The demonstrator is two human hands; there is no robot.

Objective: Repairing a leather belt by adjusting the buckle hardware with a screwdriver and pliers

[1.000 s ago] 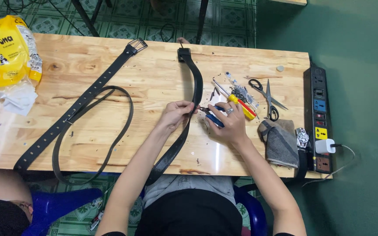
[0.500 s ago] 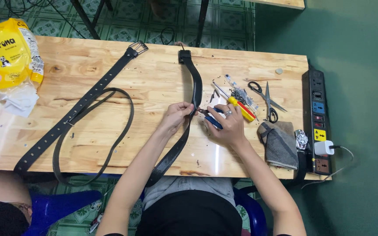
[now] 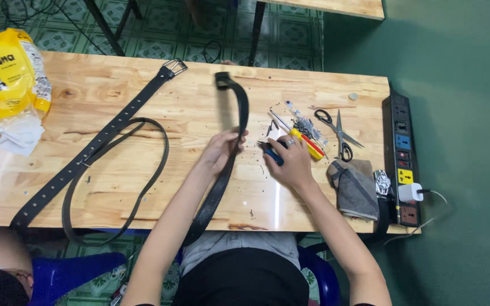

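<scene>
Left hand (image 3: 222,148) is clamped on the black belt (image 3: 235,122), fingers curled over the strap and pinning it near the middle of the wooden table (image 3: 199,96). That belt runs from its far end up by the table's back edge, arches through the grip, and trails off the near edge toward the person's lap. Right hand (image 3: 291,163) sits just beside it, fingers closed around a blue-handled tool (image 3: 272,154) whose tip points at the strap. Just past the right hand lies a yellow-and-red screwdriver (image 3: 306,143), with a scatter of small metal bits around it, then black scissors (image 3: 336,131). A grey cloth (image 3: 354,187) lies at the right, and a power strip (image 3: 402,156) lines the table's right edge. Well to the left, a second long black belt with a buckle (image 3: 114,127) loops across the wood, and a yellow bag (image 3: 4,71) sits in the far left corner.
</scene>
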